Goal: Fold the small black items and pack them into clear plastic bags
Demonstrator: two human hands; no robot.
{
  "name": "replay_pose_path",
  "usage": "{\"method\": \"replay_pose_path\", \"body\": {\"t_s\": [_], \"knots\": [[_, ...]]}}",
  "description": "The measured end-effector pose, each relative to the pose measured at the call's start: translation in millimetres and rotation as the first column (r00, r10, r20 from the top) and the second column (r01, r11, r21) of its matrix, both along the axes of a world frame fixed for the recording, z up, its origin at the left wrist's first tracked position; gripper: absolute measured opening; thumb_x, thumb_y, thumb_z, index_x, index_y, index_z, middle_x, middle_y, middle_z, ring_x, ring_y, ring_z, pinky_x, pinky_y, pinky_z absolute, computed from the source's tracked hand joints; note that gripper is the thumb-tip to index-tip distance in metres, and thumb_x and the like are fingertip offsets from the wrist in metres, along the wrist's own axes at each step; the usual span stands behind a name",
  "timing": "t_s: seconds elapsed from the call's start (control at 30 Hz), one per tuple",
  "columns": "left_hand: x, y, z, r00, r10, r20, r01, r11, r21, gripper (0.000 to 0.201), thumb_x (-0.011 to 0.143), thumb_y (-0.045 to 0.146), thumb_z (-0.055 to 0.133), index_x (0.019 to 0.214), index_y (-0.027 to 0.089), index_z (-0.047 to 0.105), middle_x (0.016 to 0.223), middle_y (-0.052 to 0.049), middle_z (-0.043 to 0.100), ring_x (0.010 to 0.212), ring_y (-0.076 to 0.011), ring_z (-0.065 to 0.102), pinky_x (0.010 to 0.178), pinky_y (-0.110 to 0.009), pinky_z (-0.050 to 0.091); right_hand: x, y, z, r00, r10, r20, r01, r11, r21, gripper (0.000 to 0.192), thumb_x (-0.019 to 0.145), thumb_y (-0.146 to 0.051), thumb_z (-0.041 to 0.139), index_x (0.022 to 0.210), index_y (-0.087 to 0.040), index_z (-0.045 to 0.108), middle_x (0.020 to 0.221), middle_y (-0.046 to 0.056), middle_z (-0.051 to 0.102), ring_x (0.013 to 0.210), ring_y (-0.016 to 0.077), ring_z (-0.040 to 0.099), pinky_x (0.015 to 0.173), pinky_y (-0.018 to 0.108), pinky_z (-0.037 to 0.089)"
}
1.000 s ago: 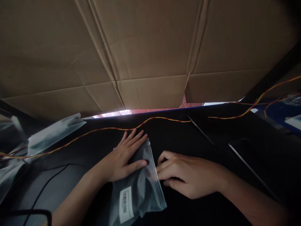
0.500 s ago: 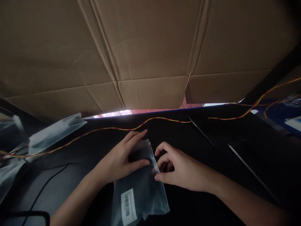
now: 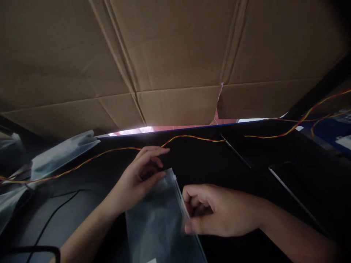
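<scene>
From the head camera we count two hands and one zip bag (image 3: 161,223) between them, lying on the dark table (image 3: 219,171). Our left hand (image 3: 138,179) rests on the bag's far left corner, fingers loosely curled and spread, thumb laid on the plastic; it presses rather than grips. Our right hand (image 3: 216,210) sits at the bag's right edge, fingers curled in, thumb and fingertips pinching along the zip strip. Beyond the left hand's fingertips runs one twisted red-and-yellow wire (image 3: 109,151); a second such wire (image 3: 287,129) lies farther off past the right hand. Left of the left hand lies one more clear bag (image 3: 63,151). Cardboard sheets (image 3: 175,62) lean overhead.
</scene>
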State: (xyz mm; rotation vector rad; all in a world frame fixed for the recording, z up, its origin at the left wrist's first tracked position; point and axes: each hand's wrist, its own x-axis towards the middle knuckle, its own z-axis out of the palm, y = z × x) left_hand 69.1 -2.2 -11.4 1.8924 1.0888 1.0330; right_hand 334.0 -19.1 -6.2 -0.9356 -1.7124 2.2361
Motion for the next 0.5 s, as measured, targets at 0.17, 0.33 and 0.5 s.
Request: {"method": "replay_pose_path", "body": {"t_s": [0.17, 0.33, 0.5], "knots": [[1.2, 0.4, 2.4, 0.987, -0.049, 0.152, 0.043, 0.998, 0.037, 0.045, 0.097, 0.016, 0.079, 0.137, 0.036, 0.073, 0.135, -0.006, 0.058, 0.105, -0.0162, 0.066, 0.084, -0.024, 0.064, 2.8, 12.6, -5.0, 0.946, -0.325, 0.013, 0.312, 0.918, 0.246, 0.021, 0.103, -0.040, 0.071, 0.098, -0.022, 0.063, 0.088, 0.000, 0.072, 0.078, 0.0164, 0.072, 0.067, 0.029, 0.059], [3.6, -4.1, 3.4, 0.971, -0.065, 0.231, 0.037, 0.992, 0.123, 0.042, 0.095, 0.007, 0.078, 0.127, 0.035, 0.077, 0.133, -0.005, 0.059, 0.105, -0.0152, 0.066, 0.084, -0.023, 0.063, 2.8, 16.3, -8.8, 0.996, -0.082, 0.034, 0.074, 0.980, 0.185, 0.027, 0.094, -0.035, 0.083, 0.115, -0.021, 0.072, 0.095, 0.001, 0.075, 0.082, 0.0154, 0.070, 0.073, 0.029, 0.058], [10.2, -17.9, 6.7, 0.977, -0.031, 0.211, -0.017, 0.975, 0.223, 0.036, 0.093, 0.003, 0.078, 0.115, 0.032, 0.078, 0.124, -0.002, 0.062, 0.113, -0.0157, 0.065, 0.091, -0.022, 0.061, -15.1, -1.2, -11.3, 0.983, -0.165, -0.083, 0.174, 0.978, 0.118, 0.033, 0.088, -0.042, 0.089, 0.105, -0.020, 0.072, 0.091, 0.000, 0.072, 0.076, 0.0150, 0.067, 0.068, 0.027, 0.057]]}}
